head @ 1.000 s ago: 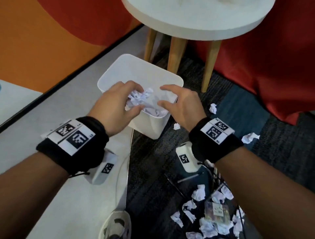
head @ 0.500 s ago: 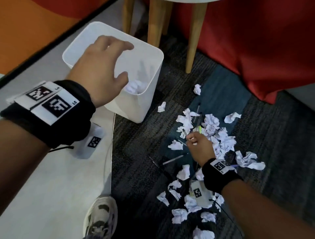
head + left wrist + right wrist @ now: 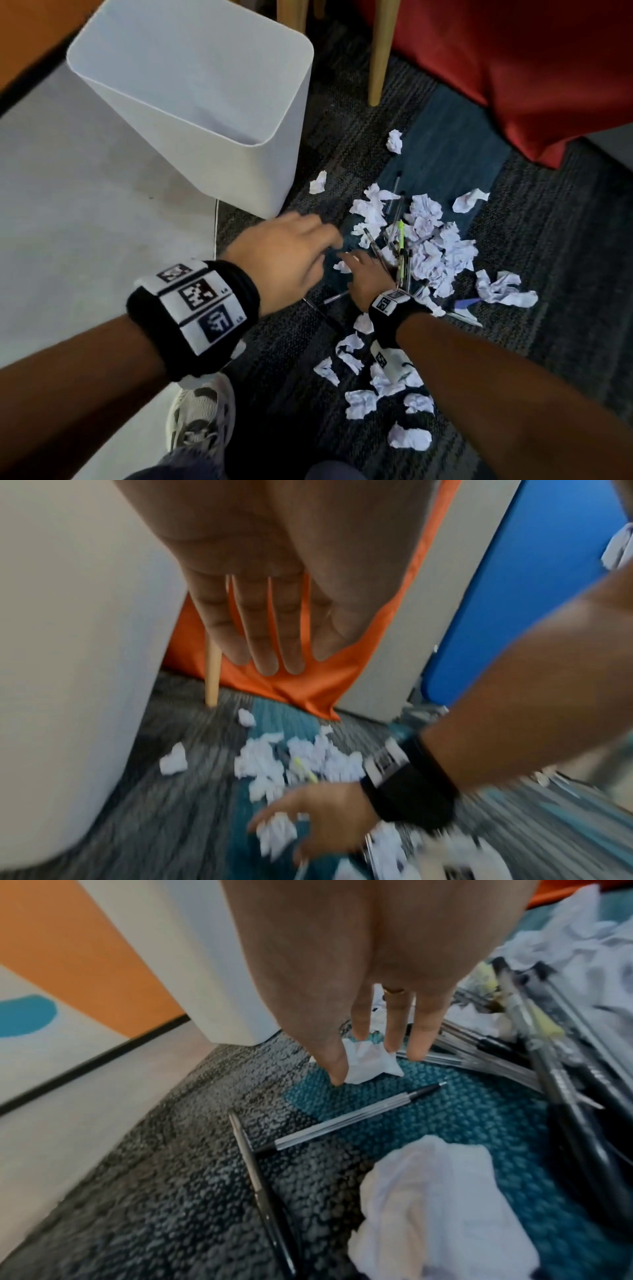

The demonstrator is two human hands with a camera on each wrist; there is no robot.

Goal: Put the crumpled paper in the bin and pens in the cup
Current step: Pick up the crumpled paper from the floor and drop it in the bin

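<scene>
The white bin (image 3: 191, 102) stands on the floor at the upper left. To its right, crumpled paper balls (image 3: 428, 240) and several pens (image 3: 400, 246) lie heaped on the carpet. More balls (image 3: 359, 401) lie nearer to me. My right hand (image 3: 349, 262) is down at the pile's left edge. Its thumb and fingers pinch a small crumpled paper ball (image 3: 368, 1061) that rests on the carpet. My left hand (image 3: 308, 240) hovers just left of it with straight fingers (image 3: 267, 631), holding nothing. Two loose pens (image 3: 356, 1118) lie below the right hand. No cup shows.
Wooden table legs (image 3: 380, 51) and red fabric (image 3: 513, 68) stand behind the pile. Pale smooth floor (image 3: 85, 205) borders the carpet on the left, with a thin cable (image 3: 216, 222) along the seam. My shoe (image 3: 202, 411) is at the bottom.
Both hands were over the bin with paper. The right hand then dropped to the pile and now pinches a small ball. The left hand has come down from the bin beside it.
</scene>
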